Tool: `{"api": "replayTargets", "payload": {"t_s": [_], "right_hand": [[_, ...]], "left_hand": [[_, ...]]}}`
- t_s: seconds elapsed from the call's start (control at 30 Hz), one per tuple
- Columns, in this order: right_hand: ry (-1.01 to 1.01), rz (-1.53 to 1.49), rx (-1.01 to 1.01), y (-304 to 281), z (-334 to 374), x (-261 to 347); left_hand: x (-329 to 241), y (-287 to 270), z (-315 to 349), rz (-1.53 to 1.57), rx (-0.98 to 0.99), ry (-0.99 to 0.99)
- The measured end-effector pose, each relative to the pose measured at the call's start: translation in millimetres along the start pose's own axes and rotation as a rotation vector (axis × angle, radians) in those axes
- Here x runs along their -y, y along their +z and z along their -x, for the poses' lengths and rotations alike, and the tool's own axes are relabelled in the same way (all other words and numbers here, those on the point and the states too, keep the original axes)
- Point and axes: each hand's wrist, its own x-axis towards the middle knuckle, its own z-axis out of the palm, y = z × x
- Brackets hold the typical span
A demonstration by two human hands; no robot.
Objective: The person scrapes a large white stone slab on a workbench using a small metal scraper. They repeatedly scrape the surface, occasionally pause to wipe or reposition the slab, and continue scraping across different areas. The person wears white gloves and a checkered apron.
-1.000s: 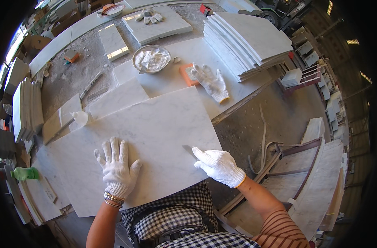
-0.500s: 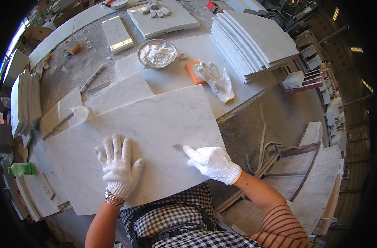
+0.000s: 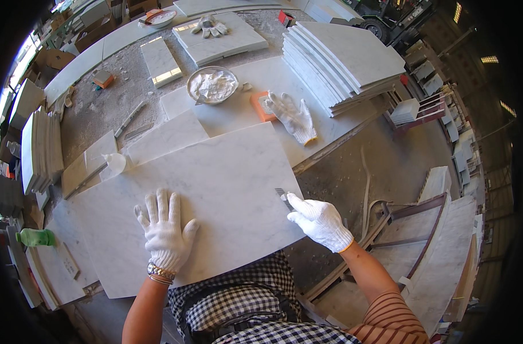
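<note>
Wide slab (image 3: 227, 163), probable blade (image 3: 282, 196) near edge

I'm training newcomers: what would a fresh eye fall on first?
Probably the grey-veined stone slab in front, the gloved left hand spread flat on it. The gloved right hand holds a thin blade near the right edge. Beyond sit a bowl of white paste and, farther right, stacked slabs.
</note>
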Motion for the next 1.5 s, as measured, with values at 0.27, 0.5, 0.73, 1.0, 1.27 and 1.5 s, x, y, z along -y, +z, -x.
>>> {"api": "replayTargets", "payload": {"t_s": [0.27,0.5,0.73,1.0,1.27,1.5], "right_hand": [[-0.054,-0.120,-0.153,7.2,16.6,8.7],[-0.115,-0.133,-0.134,1.2,24.0,15.5],[-0.099,-0.294,-0.023,28.6,7.1,39.6],[-0.172,-0.250,0.033,39.1,-17.4,48.3],[-0.230,-0.103,0.161,38.3,-55.5,73.2],[-0.236,-0.025,0.294,21.5,-77.0,64.3]], "left_hand": [[-134.3,20.5,19.3,0.152,0.432,0.731],[-118.4,24.2,41.6,0.292,0.174,0.805],[-58.2,9.3,36.3,-0.007,0.105,0.354],[6.5,2.4,36.9,0.077,-0.006,0.118],[34.3,-0.6,26.0,-0.004,-0.086,-0.055],[31.0,-7.6,23.0,0.039,-0.049,-0.082]]}}
